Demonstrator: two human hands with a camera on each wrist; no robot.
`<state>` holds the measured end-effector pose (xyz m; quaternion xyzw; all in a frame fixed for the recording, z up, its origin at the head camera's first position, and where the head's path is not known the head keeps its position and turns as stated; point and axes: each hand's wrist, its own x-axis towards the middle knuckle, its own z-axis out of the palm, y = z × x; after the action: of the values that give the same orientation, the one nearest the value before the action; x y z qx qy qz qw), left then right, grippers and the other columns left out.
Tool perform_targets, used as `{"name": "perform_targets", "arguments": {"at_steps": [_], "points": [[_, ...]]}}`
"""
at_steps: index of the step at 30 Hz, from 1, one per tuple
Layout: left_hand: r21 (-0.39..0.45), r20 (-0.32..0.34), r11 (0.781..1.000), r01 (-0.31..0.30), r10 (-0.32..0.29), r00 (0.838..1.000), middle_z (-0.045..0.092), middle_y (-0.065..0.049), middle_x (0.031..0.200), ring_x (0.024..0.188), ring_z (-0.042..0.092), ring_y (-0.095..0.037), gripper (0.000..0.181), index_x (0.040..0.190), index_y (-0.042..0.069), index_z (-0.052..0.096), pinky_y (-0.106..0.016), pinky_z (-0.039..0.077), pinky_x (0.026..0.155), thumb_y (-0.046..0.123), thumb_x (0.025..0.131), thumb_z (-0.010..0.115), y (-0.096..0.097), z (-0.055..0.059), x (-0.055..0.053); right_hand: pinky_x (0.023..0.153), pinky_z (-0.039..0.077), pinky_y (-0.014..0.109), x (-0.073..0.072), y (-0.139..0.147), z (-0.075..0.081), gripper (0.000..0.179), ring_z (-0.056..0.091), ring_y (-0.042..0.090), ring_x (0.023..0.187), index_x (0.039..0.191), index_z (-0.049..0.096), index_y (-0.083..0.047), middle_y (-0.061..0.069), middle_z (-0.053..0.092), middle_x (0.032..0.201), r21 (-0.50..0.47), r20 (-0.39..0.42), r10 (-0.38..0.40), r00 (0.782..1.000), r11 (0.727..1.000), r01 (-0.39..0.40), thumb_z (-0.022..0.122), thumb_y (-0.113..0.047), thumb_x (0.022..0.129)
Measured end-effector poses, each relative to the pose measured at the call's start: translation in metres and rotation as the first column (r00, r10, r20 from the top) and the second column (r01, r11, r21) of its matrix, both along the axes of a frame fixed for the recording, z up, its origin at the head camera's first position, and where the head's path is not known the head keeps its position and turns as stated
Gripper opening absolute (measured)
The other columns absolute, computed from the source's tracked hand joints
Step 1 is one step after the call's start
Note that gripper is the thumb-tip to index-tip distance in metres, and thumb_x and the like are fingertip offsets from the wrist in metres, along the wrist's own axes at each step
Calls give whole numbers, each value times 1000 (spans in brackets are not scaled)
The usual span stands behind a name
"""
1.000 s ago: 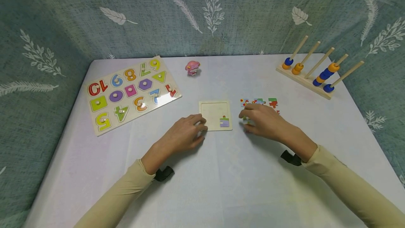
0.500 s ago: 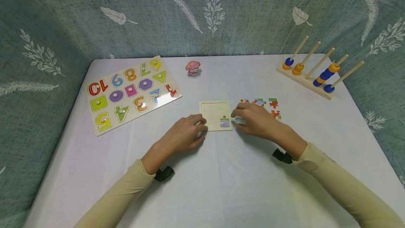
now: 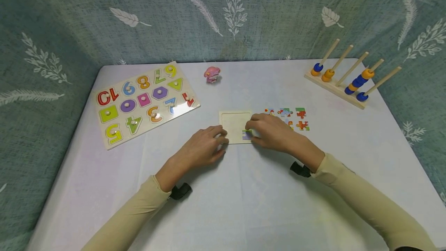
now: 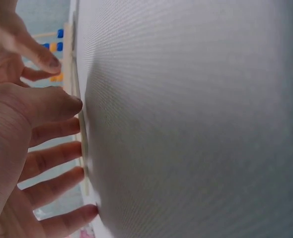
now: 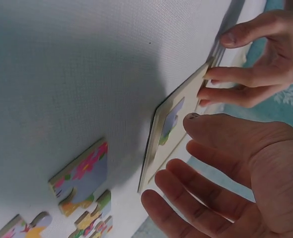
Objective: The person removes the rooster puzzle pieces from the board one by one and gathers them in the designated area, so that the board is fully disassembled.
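Note:
A shallow square wooden puzzle tray (image 3: 234,121) lies mid-table, with one purple and green puzzle piece (image 3: 246,135) in its near right corner. My left hand (image 3: 208,146) touches the tray's left edge with loosely bent fingers, its thumb apart from the wood in the right wrist view. Over the tray's right side hovers my right hand (image 3: 273,133), its fingertips close above that corner piece. In the right wrist view, its thumb (image 5: 206,126) and fingers stand apart with nothing visible between them. Several loose puzzle pieces (image 3: 285,112) lie right of the tray, some partly hidden by this hand.
A number-and-shape peg puzzle board (image 3: 148,127) lies at the left. A small pink toy figure (image 3: 211,74) stands at the back. At the back right is a wooden bead stacker (image 3: 336,89) with blue and orange beads. Patterned green cloth (image 3: 265,18) hangs behind the table.
My right hand has moved left from above the loose pieces to over the tray's right side, uncovering more of those pieces. My left hand has stayed at the tray's left edge.

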<state>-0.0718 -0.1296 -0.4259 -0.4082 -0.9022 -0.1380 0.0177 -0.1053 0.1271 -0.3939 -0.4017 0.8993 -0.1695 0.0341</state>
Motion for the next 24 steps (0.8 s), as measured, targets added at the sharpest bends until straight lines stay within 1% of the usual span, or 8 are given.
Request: {"name": "perform_targets", "arguments": {"at_steps": [5,11,18,24], "points": [[-11,-6,1000,-1,1,1000,63,-8,121,113,60,-27,22,108,10,75,-42,53,86,21,89,73,0,-1,0,70,52,36,-2,-6,-3,20,62,21,85,98,74,-8,5,67,95,41,25,-2,1000,999,1,80,-5,80],[2,-8,1000,4,-4,1000,63,-8,120,112,60,-27,22,108,10,75,-43,53,85,21,89,74,0,-2,-1,72,52,36,-3,-14,-6,16,62,22,85,95,74,-9,4,67,93,93,-1,17,1000,996,-17,80,-8,80],[5,-11,1000,4,-4,1000,63,-8,120,111,61,-26,21,108,10,75,-42,53,83,20,89,73,-1,-3,-1,69,51,34,-4,-17,-8,15,59,21,79,93,74,-9,3,64,87,131,-17,18,1000,991,-15,80,-8,80],[6,-18,1000,2,-2,1000,63,-8,119,111,61,-26,20,107,10,75,-42,53,82,20,90,72,-1,-4,-1,63,48,32,-3,-20,-7,18,55,19,74,96,73,-9,3,60,87,134,-21,7,1000,991,-4,81,-6,79]]}}
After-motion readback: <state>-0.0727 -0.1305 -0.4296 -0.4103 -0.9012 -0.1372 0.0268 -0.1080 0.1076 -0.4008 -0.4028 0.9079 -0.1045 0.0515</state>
